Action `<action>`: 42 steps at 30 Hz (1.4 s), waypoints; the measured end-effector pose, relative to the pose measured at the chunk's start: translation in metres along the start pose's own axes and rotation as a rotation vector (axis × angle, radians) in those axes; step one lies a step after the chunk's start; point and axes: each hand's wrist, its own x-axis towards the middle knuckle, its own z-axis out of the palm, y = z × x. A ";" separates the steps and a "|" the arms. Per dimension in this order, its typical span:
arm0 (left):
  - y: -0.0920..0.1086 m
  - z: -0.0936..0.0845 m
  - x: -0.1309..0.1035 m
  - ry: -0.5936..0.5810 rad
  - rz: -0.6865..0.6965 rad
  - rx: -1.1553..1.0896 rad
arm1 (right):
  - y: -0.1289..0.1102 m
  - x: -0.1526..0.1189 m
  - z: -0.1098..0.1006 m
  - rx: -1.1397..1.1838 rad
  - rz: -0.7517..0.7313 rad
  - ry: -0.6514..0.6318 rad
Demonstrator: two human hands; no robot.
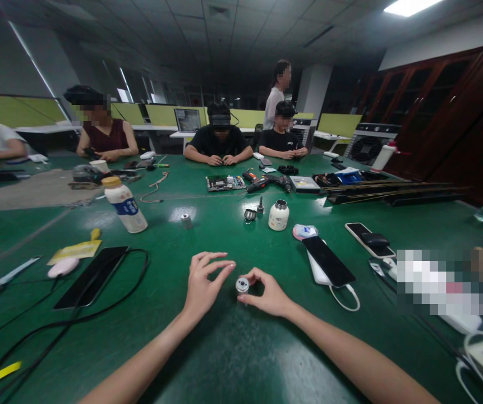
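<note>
Forearms (140,359) reach inward, right hand (266,293) pinching a metal cylinder (242,286), left hand (207,280) spread beside it.

The only view looks from the person's head, facing forward and slightly down across the green table (233,348), with both forearms reaching in close from the bottom edge and the room's far side in the distance.

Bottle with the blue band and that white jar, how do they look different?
The bottle is taller; the jar is short and squat. The bottle wears a tan cap; the jar is open. The bottle has a blue band, the jar small prints. Both are whitish and stand on the green table.
</note>
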 end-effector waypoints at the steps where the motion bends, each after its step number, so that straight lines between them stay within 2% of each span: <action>1: -0.007 -0.001 0.002 0.036 -0.029 0.064 | 0.000 0.000 0.000 0.002 0.007 -0.002; 4: -0.031 -0.001 0.001 -0.014 -0.128 0.272 | -0.002 -0.001 0.000 -0.007 0.015 -0.003; 7: -0.043 0.002 -0.003 -0.088 -0.179 0.338 | -0.003 -0.001 -0.001 -0.028 0.002 0.002; 9: -0.038 0.002 -0.003 -0.075 -0.172 0.295 | -0.003 -0.002 -0.001 -0.061 -0.012 0.000; 11: -0.025 -0.001 0.000 -0.075 -0.141 0.185 | -0.003 -0.002 -0.002 -0.114 -0.026 -0.005; 15: 0.007 -0.006 0.004 -0.242 -0.083 -0.036 | -0.001 -0.002 -0.002 -0.181 -0.051 -0.015; 19: 0.022 -0.006 0.000 -0.353 -0.094 -0.116 | -0.001 -0.001 -0.001 -0.177 -0.071 -0.009; 24: 0.028 -0.008 -0.001 -0.352 -0.057 -0.081 | -0.002 -0.001 -0.001 -0.184 -0.070 -0.009; 31: 0.031 -0.013 0.003 -0.452 0.030 -0.020 | -0.003 -0.002 -0.002 -0.171 -0.088 -0.011; 34: 0.032 -0.014 0.001 -0.416 0.066 0.001 | -0.005 -0.002 -0.001 -0.170 -0.086 -0.005; 38: 0.032 -0.013 0.000 -0.368 0.009 0.020 | -0.006 -0.002 0.000 -0.165 -0.098 -0.004; 42: 0.033 -0.013 0.001 -0.371 -0.064 0.002 | -0.006 -0.004 0.003 -0.168 -0.091 0.018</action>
